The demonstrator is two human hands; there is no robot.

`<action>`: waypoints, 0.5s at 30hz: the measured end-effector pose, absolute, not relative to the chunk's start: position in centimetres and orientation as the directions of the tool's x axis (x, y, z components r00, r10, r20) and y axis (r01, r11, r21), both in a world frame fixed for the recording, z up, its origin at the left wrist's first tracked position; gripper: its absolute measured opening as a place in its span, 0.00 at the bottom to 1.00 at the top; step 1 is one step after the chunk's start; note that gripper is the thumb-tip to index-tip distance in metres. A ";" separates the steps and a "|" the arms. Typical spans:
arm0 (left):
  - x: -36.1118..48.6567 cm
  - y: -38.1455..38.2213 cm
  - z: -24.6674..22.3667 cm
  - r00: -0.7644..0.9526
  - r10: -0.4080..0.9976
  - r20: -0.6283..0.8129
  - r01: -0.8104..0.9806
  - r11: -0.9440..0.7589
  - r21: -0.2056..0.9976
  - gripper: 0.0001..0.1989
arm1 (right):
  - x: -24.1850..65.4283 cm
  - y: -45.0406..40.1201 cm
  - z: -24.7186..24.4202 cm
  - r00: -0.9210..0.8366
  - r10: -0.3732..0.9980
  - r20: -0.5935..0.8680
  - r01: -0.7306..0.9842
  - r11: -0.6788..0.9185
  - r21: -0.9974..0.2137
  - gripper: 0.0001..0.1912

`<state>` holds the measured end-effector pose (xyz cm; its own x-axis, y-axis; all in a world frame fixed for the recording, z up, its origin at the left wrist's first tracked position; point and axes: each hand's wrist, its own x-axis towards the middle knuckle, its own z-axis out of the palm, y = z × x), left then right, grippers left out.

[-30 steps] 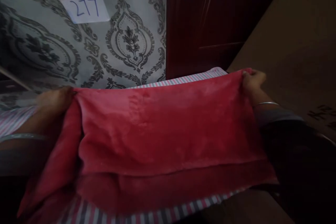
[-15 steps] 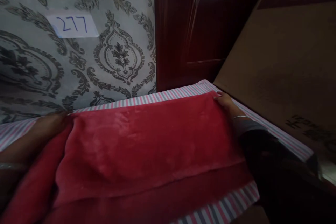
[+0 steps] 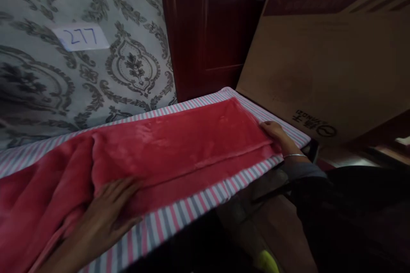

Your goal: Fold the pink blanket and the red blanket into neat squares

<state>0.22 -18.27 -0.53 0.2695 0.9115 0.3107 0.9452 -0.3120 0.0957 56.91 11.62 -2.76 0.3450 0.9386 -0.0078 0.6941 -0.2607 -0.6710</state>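
A red plush blanket (image 3: 185, 132), partly folded over itself, lies on a striped cloth (image 3: 198, 202) of pink, grey and white. My left hand (image 3: 109, 204) rests on the blanket's near edge, its fingers stretched out over the fabric and the thumb apart near the stripes. At the right end, my right hand (image 3: 273, 132) is closed on the blanket's edge; its fingertips are partly hidden. The blanket's middle part is spread fairly flat, while loose folds bunch up on the left.
Behind the cloth stands a patterned wall with a paper label (image 3: 81, 37) reading 277. A dark red door (image 3: 205, 30) adjoins it. A large cardboard box (image 3: 326, 64) leans at the right. Below the near edge, a yellow object (image 3: 268, 261) shows in the dark.
My left hand has moved from the blanket's far left corner to its near edge. My right hand has come nearer along the right edge. The view has shifted right.
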 end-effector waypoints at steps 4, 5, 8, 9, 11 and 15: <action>0.9 -19.5 -2.4 0.331 0.910 0.249 0.942 -0.332 -0.039 0.28 | 55.6 11.1 -3.2 0.242 0.969 0.047 0.847 -0.188 -0.498 0.21; 0.9 -19.2 -2.7 0.318 0.917 0.243 0.948 -0.311 -0.067 0.24 | 55.0 11.1 -3.2 0.219 0.974 0.055 0.876 -0.172 -0.451 0.21; 1.1 -17.9 -2.9 0.260 0.940 0.220 0.964 -0.238 -0.120 0.21 | 53.5 11.2 -2.7 0.202 0.977 0.068 0.905 -0.159 -0.394 0.19; 1.3 -17.3 -2.7 0.236 0.949 0.210 0.969 -0.214 -0.123 0.22 | 53.2 11.3 -2.3 0.205 0.975 0.079 0.906 -0.159 -0.393 0.18; 2.0 -16.1 -1.7 0.179 0.963 0.200 0.981 -0.160 -0.106 0.19 | 53.0 11.5 -1.3 0.240 0.963 0.118 0.904 -0.178 -0.390 0.18; 4.0 -14.9 2.6 0.117 0.958 0.261 0.992 -0.127 0.020 0.11 | 54.4 12.3 1.5 0.368 0.896 0.248 0.881 -0.251 -0.402 0.19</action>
<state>4.01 -14.89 2.59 0.1175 0.9583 0.2606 0.9917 -0.1270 0.0199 54.41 12.32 1.53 0.3682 0.8962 0.2476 0.8805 -0.2506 -0.4024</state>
